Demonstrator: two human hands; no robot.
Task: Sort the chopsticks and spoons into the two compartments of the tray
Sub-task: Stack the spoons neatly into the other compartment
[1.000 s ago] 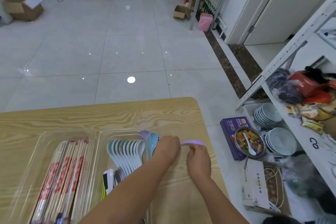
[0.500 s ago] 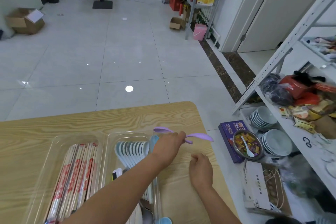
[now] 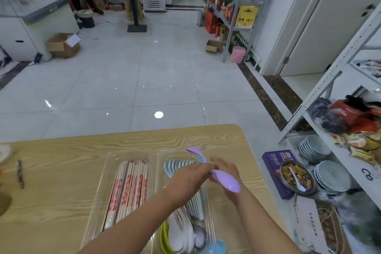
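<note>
Left hand [image 3: 188, 179] is pinched on the handles of two lilac plastic spoons [image 3: 225, 181], held over the spoon side of a clear two-compartment tray [image 3: 103, 198]. Right hand [image 3: 228, 168] is half hidden behind one bowl; its grip cannot be told. Paper-wrapped wooden chopsticks [image 3: 129, 187] are laid in the left compartment.

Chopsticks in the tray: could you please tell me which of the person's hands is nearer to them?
Left. The left hand, holding a purple spoon, is over the spoons just right of the chopsticks; the right hand is farther right, by the tray's right edge.
</note>
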